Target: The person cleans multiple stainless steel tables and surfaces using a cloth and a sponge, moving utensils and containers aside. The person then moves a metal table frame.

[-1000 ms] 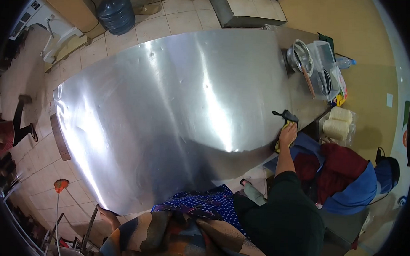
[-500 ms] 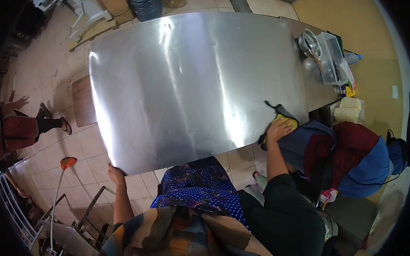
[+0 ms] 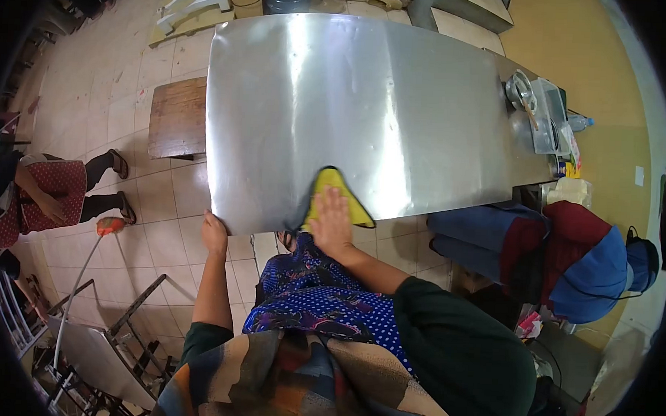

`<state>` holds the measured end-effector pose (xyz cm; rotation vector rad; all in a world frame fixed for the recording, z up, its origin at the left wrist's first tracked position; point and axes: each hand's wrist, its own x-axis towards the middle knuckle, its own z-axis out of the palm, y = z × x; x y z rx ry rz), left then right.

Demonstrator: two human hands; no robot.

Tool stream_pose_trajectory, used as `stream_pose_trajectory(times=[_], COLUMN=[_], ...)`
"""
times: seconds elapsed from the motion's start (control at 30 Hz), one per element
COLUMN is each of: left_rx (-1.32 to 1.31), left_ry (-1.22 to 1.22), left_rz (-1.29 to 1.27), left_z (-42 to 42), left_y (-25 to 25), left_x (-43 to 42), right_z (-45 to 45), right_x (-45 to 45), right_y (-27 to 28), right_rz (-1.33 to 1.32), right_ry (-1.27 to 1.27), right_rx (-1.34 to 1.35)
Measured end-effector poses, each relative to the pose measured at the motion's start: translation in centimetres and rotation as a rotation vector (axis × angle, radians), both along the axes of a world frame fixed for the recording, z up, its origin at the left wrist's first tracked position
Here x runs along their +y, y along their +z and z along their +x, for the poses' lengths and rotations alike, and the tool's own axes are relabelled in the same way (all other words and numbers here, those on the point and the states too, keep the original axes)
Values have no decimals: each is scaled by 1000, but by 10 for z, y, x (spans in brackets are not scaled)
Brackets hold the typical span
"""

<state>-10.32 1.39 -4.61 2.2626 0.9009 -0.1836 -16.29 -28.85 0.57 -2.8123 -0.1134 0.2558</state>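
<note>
A large shiny metal tabletop [image 3: 337, 119] spreads out in front of me, streaked with bright reflections. My left hand [image 3: 214, 231] is closed on its near left corner, with the fingers partly hidden by the edge. Near the front edge, my right hand [image 3: 332, 221] lies flat with fingers stretched out. It presses down on a yellow cloth [image 3: 359, 215] with dark trim, which is spread on the metal. Some of the cloth's dark side shows to the left of that hand.
At the right end stand a metal bowl [image 3: 519, 90] and a clear plastic box [image 3: 546, 117]. A person in blue and maroon [image 3: 580, 241] is close by on the right. Another person in a red apron [image 3: 55, 196] stands at left, near a wooden table [image 3: 177, 118] and an orange-headed broom [image 3: 111, 226].
My right hand has slid the cloth leftward along the front edge, from the right corner to in front of me. My left hand stays on its corner. The view has shifted left.
</note>
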Motion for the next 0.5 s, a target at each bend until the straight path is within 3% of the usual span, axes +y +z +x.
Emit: stream_pose_trajectory(times=[0.13, 0.2, 0.3, 0.33, 0.4, 0.43, 0.5], left_rx=[-20, 12, 46, 49, -185, -188, -172], left_ry=[-35, -90, -40, -11, 59, 90, 103], left_rz=[-30, 27, -68, -57, -290, -273, -513], left_z=[-1, 0, -8, -13, -23, -26, -33], left_y=[-5, -2, -7, -3, 5, 7, 9], left_x=[5, 7, 10, 10, 9, 15, 23], right_z=[19, 28, 28, 24, 23, 24, 32], right_x=[60, 64, -6, -35, -91, -105, -88], right_y=[0, 2, -6, -1, 8, 14, 10], right_rz=[119, 173, 65, 153, 28, 69, 56], right_ry=[235, 410, 695, 654, 749, 758, 824], right_rx=[-4, -166, -169, -137, -99, -22, -31])
